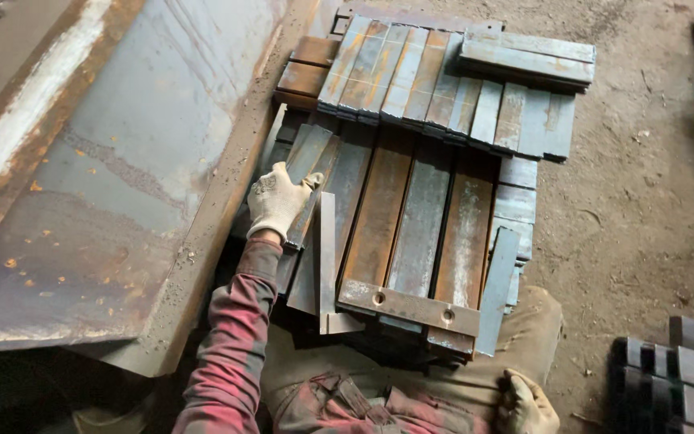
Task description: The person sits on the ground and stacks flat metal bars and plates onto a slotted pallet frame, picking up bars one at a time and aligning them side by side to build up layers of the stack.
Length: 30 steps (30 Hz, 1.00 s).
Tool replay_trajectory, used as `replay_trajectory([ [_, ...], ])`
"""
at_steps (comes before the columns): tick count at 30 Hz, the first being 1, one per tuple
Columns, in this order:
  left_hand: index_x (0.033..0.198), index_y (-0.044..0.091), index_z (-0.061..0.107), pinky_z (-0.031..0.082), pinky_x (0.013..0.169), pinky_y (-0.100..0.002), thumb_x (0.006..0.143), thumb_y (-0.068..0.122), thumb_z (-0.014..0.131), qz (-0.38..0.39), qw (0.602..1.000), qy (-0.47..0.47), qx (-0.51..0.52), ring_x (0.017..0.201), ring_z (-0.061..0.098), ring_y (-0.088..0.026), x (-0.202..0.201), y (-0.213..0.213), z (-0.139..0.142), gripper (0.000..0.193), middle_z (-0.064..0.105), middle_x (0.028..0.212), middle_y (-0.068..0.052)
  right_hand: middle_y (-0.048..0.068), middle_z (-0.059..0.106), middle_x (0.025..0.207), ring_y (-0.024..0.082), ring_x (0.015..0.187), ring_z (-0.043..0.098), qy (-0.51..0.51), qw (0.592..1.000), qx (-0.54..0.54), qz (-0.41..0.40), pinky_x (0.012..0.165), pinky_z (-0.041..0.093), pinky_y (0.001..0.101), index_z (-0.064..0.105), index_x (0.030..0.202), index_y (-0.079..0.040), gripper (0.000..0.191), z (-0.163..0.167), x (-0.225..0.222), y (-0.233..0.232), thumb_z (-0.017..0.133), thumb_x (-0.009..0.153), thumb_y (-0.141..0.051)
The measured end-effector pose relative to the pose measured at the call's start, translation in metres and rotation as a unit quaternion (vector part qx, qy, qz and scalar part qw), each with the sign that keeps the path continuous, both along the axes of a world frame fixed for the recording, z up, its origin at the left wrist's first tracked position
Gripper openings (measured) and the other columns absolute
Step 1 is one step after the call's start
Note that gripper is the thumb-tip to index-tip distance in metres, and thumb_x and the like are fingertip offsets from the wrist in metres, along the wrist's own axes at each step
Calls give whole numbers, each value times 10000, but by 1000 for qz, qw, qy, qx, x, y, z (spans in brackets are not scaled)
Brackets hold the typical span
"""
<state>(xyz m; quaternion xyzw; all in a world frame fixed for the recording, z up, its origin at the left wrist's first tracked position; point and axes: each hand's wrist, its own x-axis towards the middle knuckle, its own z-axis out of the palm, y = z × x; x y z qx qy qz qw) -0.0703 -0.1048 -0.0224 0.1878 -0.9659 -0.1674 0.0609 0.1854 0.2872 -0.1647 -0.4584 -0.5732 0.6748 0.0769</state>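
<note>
Left hand (277,201), gloved, closed on a flat steel bar (308,181) at the stack's nine o'clock edge. Right hand (526,404), gloved, loosely curled and holding nothing, resting by the knee at five o'clock. Long rusty bars (419,221) already laid side by side; shorter strips (443,84) piled at twelve. Seemingly far along; gripped bar not yet settled flat.

— Where does the head view look from?
— From above the person, facing steeply down, close over the stacked steel bars (411,217) on the dirt floor (644,201).
— Any second view?
— Only this one.
</note>
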Motion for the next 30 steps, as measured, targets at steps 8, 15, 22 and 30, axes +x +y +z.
replay_trajectory([
  [8, 1027, 51, 678, 579, 697, -520, 852, 592, 743, -30, 995, 55, -74, 820, 730, -419, 8, 4, 17, 572, 730, 852, -241, -38, 507, 642, 41, 464, 384, 27, 1000, -12, -5, 399, 291, 224, 729, 1037, -63, 127, -7, 29, 2, 671, 977, -158],
  [15, 1003, 91, 669, 558, 644, -490, 932, 404, 743, -118, 966, 118, -197, 741, 737, -348, 19, 4, 22, 330, 747, 811, -149, -58, 510, 657, 32, 474, 390, 34, 999, -23, 13, 408, 296, 219, 729, 1064, -57, 157, -2, 29, 4, 659, 973, -164],
  [22, 1173, 171, 713, 586, 701, -440, 734, 345, 841, -321, 936, 133, 58, 795, 751, -317, 35, 45, 29, 489, 765, 896, -134, -78, 485, 655, 20, 487, 382, 64, 997, -19, 38, 420, 292, 203, 722, 1075, -41, 163, -3, 34, 2, 619, 993, -137],
  [30, 1104, 181, 736, 577, 783, -398, 737, 338, 823, -548, 832, -77, 31, 861, 748, -284, 31, 155, 10, 407, 773, 912, -104, -76, 506, 645, 15, 464, 379, 94, 995, -38, 12, 399, 289, 206, 717, 1066, -36, 157, 0, 41, 6, 632, 982, -138],
])
